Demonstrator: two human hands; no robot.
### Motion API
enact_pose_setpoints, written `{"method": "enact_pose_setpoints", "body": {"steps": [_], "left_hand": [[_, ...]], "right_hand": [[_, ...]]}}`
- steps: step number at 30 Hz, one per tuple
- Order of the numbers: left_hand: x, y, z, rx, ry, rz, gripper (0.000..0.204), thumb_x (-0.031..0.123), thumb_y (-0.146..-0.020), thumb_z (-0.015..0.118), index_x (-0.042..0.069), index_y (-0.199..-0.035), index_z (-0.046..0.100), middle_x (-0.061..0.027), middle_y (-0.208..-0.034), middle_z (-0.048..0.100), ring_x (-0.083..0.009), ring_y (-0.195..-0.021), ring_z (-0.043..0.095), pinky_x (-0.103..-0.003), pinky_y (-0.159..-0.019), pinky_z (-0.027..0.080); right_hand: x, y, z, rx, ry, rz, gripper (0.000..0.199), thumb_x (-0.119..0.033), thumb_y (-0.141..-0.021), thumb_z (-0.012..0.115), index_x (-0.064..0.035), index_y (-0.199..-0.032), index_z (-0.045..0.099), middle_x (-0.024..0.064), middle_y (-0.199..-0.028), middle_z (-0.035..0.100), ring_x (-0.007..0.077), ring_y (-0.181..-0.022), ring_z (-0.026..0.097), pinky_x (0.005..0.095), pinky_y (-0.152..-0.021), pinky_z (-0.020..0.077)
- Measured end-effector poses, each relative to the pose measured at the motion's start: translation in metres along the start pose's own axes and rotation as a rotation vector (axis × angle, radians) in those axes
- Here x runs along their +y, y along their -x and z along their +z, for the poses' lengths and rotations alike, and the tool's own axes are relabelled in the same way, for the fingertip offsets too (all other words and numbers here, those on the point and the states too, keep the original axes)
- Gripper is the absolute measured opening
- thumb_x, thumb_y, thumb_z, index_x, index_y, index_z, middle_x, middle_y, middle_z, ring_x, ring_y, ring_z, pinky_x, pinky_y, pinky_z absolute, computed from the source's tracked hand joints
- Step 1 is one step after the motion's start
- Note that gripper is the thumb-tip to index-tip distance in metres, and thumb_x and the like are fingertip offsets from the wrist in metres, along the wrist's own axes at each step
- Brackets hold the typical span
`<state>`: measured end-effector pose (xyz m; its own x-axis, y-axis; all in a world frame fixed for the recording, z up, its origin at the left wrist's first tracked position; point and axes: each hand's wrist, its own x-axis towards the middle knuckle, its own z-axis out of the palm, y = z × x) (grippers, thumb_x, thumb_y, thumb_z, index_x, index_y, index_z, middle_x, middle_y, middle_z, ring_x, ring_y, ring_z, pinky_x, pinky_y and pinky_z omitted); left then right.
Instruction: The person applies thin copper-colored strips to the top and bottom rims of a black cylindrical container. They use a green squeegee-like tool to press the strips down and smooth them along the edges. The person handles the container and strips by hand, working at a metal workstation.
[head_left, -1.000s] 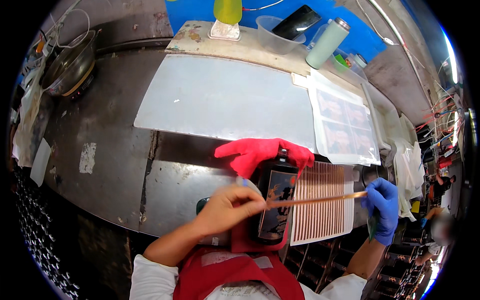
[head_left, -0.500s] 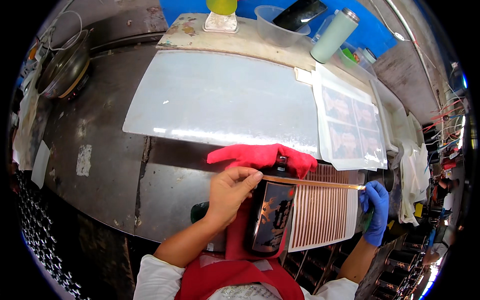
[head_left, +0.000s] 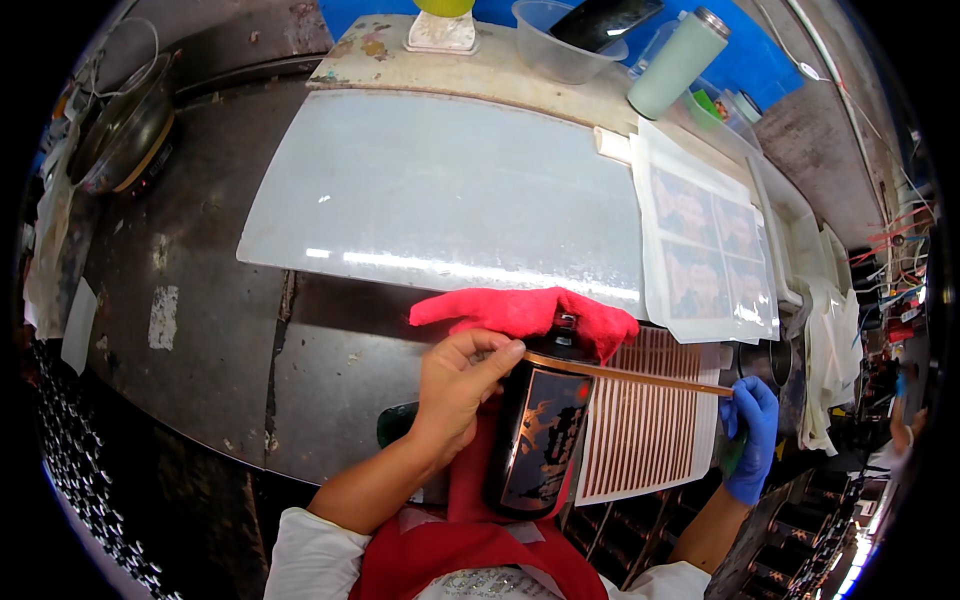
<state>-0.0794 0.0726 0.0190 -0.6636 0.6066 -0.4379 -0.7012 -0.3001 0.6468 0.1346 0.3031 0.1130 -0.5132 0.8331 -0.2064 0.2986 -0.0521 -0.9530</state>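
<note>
A black bottle with copper-coloured decoration leans in front of me, its neck toward the far side. My bare left hand is closed, thumb and fingers pinching at the bottle's shoulder, where a narrow copper-coloured strip begins. That strip runs taut to the right, sloping slightly down. Its other end is pinched by my blue-gloved right hand. Behind the bottle's neck lies a red cloth, bunched up. A white sheet with rows of copper-brown stripes rests beneath the strip, right of the bottle.
Beyond lies a grey-white board. Printed sheets overlap its right end. On the back ledge stand a small scale, a clear plastic tub and a pale green flask. A dark metal pan sits far left.
My right hand has come down slightly, and the strip now slopes more toward it. The left hand keeps its pinch at the bottle's shoulder.
</note>
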Motion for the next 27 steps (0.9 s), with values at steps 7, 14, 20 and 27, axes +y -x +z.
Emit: {"method": "enact_pose_setpoints", "body": {"steps": [7, 14, 20, 27], "left_hand": [[-0.019, 0.002, 0.010, 0.027, 0.154, 0.089, 0.016, 0.009, -0.083, 0.066, 0.009, -0.083, 0.050, 0.0011, -0.078, 0.055, -0.0058, -0.071, 0.051, -0.019, -0.064, 0.040], [-0.025, 0.001, 0.011, 0.008, 0.228, 0.098, 0.020, 0.007, -0.085, 0.063, 0.010, -0.082, 0.044, -0.0008, -0.081, 0.054, -0.0080, -0.075, 0.052, -0.021, -0.069, 0.043], [-0.034, -0.004, 0.011, 0.099, 0.204, 0.210, 0.018, 0.005, -0.087, 0.060, 0.010, -0.084, 0.043, -0.0001, -0.078, 0.049, -0.0076, -0.073, 0.048, -0.022, -0.064, 0.042], [-0.004, 0.078, 0.031, -0.515, -1.271, 0.987, 0.054, 0.043, -0.066, 0.076, 0.007, -0.104, 0.062, -0.0111, -0.097, 0.057, -0.0262, -0.085, 0.053, -0.041, -0.075, 0.042]], "right_hand": [[0.003, -0.002, -0.001, -0.016, 0.000, 0.018, 0.010, -0.008, -0.084, 0.056, 0.0002, -0.079, 0.056, 0.0058, -0.060, 0.056, 0.0042, -0.044, 0.043, 0.0151, -0.043, 0.0291], [0.017, -0.005, -0.003, -0.018, -0.024, 0.011, 0.011, -0.010, -0.084, 0.058, -0.0002, -0.078, 0.056, 0.0060, -0.062, 0.057, 0.0040, -0.044, 0.043, 0.0153, -0.043, 0.0300], [0.025, -0.018, -0.005, -0.087, 0.044, 0.040, 0.011, -0.011, -0.083, 0.059, -0.0008, -0.079, 0.058, 0.0049, -0.063, 0.058, 0.0039, -0.045, 0.045, 0.0155, -0.043, 0.0321], [0.053, -0.045, 0.003, -0.173, 0.007, 0.106, 0.013, -0.014, -0.083, 0.061, -0.0026, -0.077, 0.060, 0.0028, -0.063, 0.059, 0.0042, -0.047, 0.047, 0.0166, -0.044, 0.0344]]}}
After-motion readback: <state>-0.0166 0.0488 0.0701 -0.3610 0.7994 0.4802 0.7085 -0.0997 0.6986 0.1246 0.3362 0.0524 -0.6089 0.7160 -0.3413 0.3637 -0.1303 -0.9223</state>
